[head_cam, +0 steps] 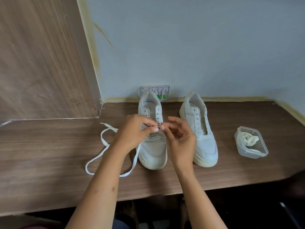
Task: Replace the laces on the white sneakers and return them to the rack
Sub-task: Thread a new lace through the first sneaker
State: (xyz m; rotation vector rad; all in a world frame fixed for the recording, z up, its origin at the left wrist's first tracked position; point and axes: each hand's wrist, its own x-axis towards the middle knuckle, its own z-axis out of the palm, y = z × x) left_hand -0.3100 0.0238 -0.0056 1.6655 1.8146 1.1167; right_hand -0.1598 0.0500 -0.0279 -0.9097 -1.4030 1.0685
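Nearest the camera, the desk [49,162] front edge, w/ the loose white lace [105,146] looping at left. Left hand [133,131] pinches the lace tip over the left sneaker [153,151] & right hand [179,134] pinches it too, other fingers spread. Best to keep the tip flat, feed bottom eyelets first, even both ends; right sneaker [203,146] unlaced, spare lace in tub [250,142] at far right.

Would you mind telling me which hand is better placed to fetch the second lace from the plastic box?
The right hand: the box lies on its side, beyond the right shoe, while the left hand pinches the lace.
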